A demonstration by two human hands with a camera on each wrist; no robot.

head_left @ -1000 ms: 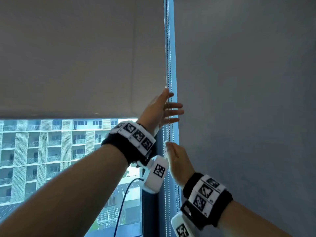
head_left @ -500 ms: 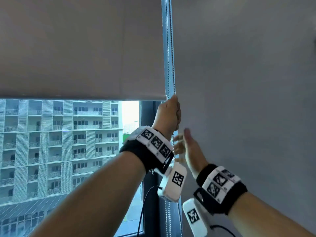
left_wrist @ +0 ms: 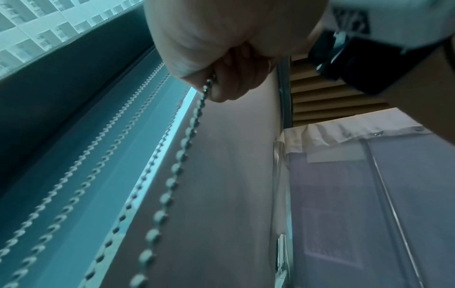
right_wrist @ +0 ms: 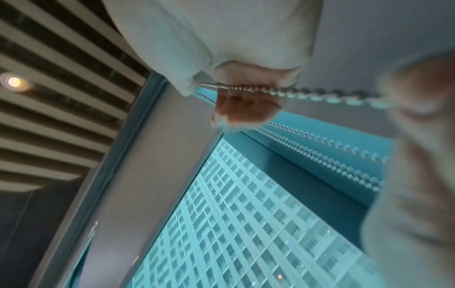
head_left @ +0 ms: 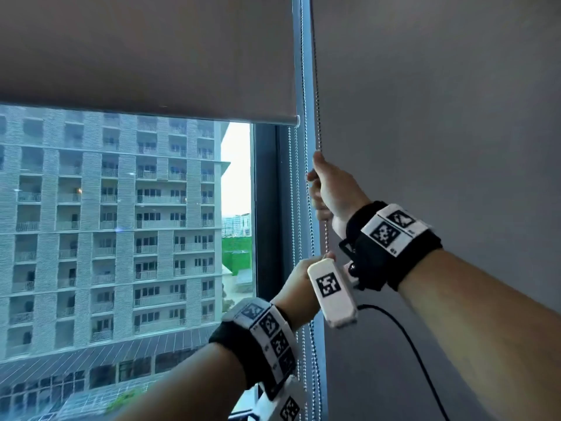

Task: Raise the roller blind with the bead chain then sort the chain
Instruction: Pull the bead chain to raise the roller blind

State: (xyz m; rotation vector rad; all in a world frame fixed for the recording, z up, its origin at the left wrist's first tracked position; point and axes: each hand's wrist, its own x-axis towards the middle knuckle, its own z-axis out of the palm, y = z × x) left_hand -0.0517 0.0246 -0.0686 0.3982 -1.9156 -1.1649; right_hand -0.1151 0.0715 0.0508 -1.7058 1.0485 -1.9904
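Note:
The grey roller blind (head_left: 151, 56) hangs partly raised, with its bottom bar (head_left: 182, 115) across the upper window. A metal bead chain (head_left: 317, 101) runs down the gap beside it. My right hand (head_left: 331, 189) grips this chain in a fist, above the left. Lower down, my left hand (head_left: 299, 284) also holds the chain, partly hidden behind the right wrist's camera. In the left wrist view the chain (left_wrist: 182, 148) leaves my curled left hand (left_wrist: 216, 78). The right wrist view shows my right hand (right_wrist: 243, 93) closed round the chain (right_wrist: 307, 94).
A second blind (head_left: 440, 117) on the right hangs fully down. Further bead chains (head_left: 293, 208) hang along the dark window frame (head_left: 267, 208). A black cable (head_left: 409, 344) trails from the right wrist. Outside the glass stands an apartment block (head_left: 106, 223).
My left hand has gone down with the chain in its grip. My right hand has risen above it and closed on the chain. The blind's bottom bar sits higher in view.

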